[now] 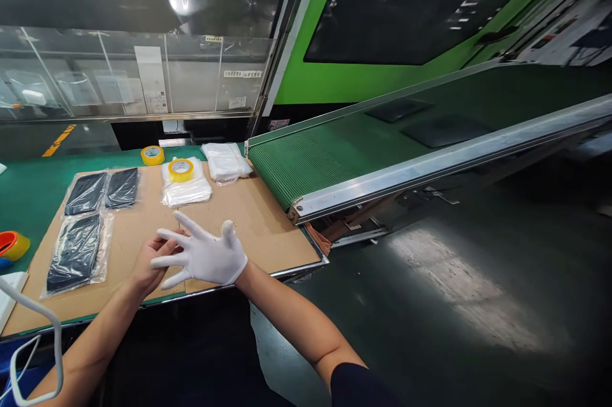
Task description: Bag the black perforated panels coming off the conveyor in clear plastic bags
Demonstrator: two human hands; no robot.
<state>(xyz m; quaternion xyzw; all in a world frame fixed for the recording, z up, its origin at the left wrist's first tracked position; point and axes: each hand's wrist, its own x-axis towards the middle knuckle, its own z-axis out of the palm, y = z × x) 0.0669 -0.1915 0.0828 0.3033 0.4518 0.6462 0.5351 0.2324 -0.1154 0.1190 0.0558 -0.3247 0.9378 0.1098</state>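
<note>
A white glove (217, 260) covers my right hand (203, 257), whose fingers are spread wide above the cardboard near the table's front edge. My bare left hand (152, 261) is just to its left, its fingers pinched on a finger of the glove; the fingertips are partly hidden behind the gloved fingers. On the cardboard (253, 222) at the left lie dark flat pieces in clear bags (74, 251). Behind my hands are two stacks of clear plastic bags (225, 161), and a yellow tape roll (180, 170) rests on the left stack.
A green conveyor belt (306, 158) slopes up to the right from the table. Another tape roll (152, 155) sits at the back, and a red and yellow roll (13, 245) at the far left. A white cable (56, 343) curves in front of my left forearm.
</note>
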